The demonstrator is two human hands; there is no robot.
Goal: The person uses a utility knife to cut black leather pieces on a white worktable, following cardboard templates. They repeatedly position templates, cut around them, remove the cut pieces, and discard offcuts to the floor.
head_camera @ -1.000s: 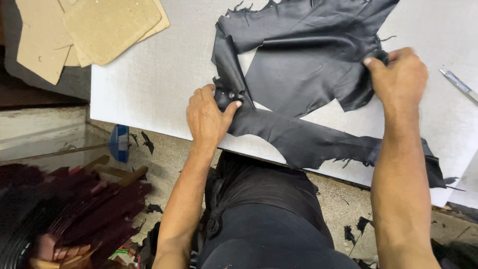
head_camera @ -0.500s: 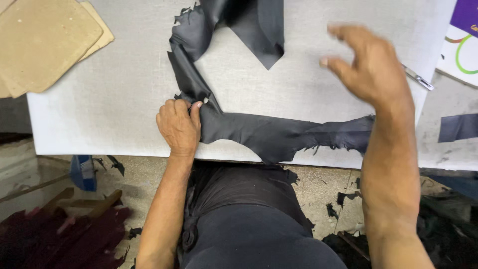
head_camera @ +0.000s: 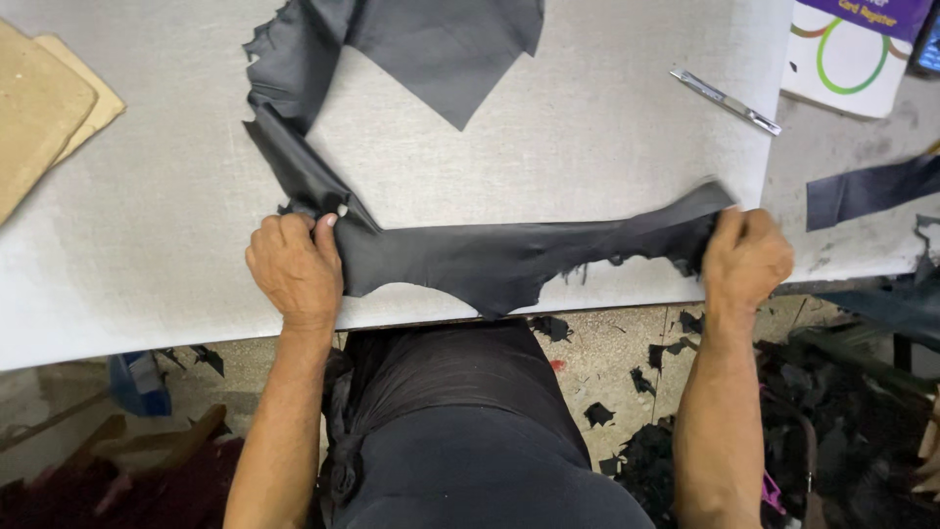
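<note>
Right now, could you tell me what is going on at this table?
A person stands at a pale grey cutting board and holds a piece of black leather with both hands. The left hand pinches it at a fold near the board's front edge, and the right hand grips its ragged far end, so the strip between them lies stretched flat. A slim metal knife lies untouched further back on the right, tan card patterns sit at the left, and black offcuts litter the floor.

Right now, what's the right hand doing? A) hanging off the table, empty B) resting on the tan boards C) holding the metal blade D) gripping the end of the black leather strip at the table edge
D: the right hand is closed on the end of the black leather strip at the table edge, while the metal blade lies apart, farther up.
</note>
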